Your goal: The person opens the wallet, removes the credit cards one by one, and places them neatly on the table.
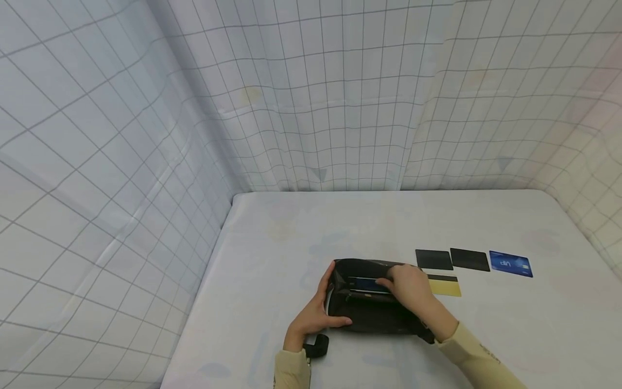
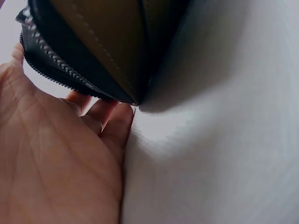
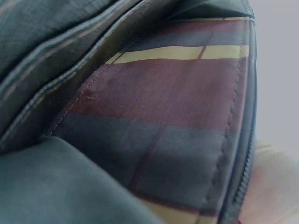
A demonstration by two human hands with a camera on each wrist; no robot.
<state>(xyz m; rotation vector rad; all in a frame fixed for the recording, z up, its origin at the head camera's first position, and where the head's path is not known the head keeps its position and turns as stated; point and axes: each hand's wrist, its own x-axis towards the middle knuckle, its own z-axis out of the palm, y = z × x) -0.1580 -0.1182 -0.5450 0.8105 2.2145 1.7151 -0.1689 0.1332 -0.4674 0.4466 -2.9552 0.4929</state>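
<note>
A black zip wallet (image 1: pixel 369 319) lies spread open on the table in the head view. My left hand (image 1: pixel 313 316) grips its left side, thumb across the front and fingers along the edge. The left wrist view shows the fingertips of the left hand (image 2: pixel 56 140) at the wallet's zipped corner (image 2: pixel 70 70). Inside the wallet is a dark blue card (image 1: pixel 365 284) with a pale lower edge. My right hand (image 1: pixel 413 289) reaches over the wallet's right part and pinches the card's right end; its fingertips are partly hidden. The right wrist view shows the striped lining (image 3: pixel 159 93).
Behind and right of the wallet lie two black cards, one (image 1: pixel 434 259) left of the other (image 1: pixel 470 260), then a blue VIP card (image 1: pixel 510 263). A yellow card with a dark stripe (image 1: pixel 444 286) lies close beside the right hand. Grid-patterned white curtains (image 1: pixel 330 108) surround the white table (image 1: pixel 272 243).
</note>
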